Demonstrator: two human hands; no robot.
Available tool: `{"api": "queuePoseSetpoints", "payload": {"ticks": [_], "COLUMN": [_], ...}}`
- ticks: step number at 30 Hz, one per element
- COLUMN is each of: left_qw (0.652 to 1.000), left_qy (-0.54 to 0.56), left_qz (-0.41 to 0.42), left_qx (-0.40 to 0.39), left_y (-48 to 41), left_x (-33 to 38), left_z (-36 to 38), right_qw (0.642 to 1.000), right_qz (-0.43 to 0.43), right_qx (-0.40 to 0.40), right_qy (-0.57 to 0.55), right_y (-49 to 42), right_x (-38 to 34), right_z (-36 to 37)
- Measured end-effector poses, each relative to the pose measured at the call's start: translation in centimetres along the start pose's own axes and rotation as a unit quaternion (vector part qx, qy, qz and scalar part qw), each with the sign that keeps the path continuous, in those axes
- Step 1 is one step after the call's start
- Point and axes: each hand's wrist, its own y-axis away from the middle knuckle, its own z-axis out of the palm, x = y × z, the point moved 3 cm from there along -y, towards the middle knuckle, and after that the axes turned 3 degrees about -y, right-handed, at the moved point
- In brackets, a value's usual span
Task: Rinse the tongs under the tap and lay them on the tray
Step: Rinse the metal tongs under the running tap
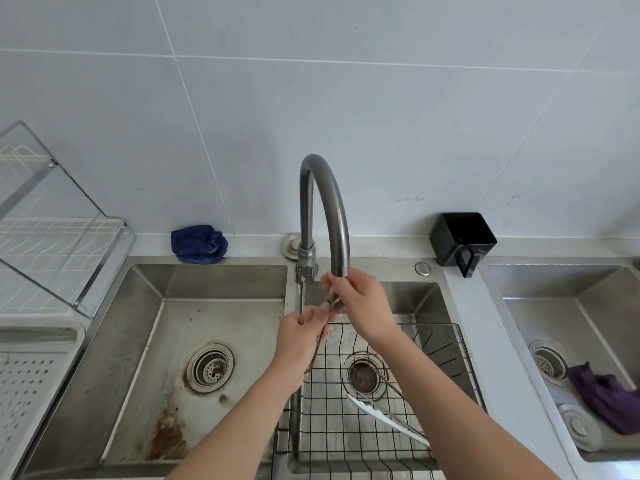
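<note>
A pair of metal tongs [300, 294] is held under the outlet of the grey curved tap [325, 188], over the right basin. My left hand [299, 337] is shut around the tongs' middle. One serrated arm stands up beside the tap base, and the other slants down past my wrist. My right hand [362, 306] pinches the upper end of the tongs just below the spout, where water splashes. A white perforated tray [31, 379] lies on the counter at the far left.
A black wire basket [460, 344] sits in the right basin, with a second pair of white-tipped tongs [374, 408] lying in it. The stained left basin [173, 341] has a drain strainer. A dish rack [52, 220], a blue cloth [198, 243], a black holder [462, 237] and a third sink with a purple cloth [609, 393] surround the spot.
</note>
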Motion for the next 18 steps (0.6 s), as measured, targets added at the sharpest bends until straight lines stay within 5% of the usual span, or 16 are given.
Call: {"api": "queuePoseSetpoints", "payload": {"ticks": [11, 18], "left_qw": [0.995, 0.989], "left_qy": [-0.080, -0.129], "left_qz": [0.059, 0.017], "left_qx": [-0.003, -0.071], "left_y": [-0.5, -0.4], "left_x": [-0.1, -0.5], "left_z": [0.0, -2.0], "right_qw": [0.999, 0.997], "right_qz": [0.007, 0.019], "right_qx": [0.017, 0.059], "right_qy": [-0.030, -0.053], "right_y": [0.0, -1.1], "right_x": [1.4, 1.3], "right_z": [-0.7, -0.3]}}
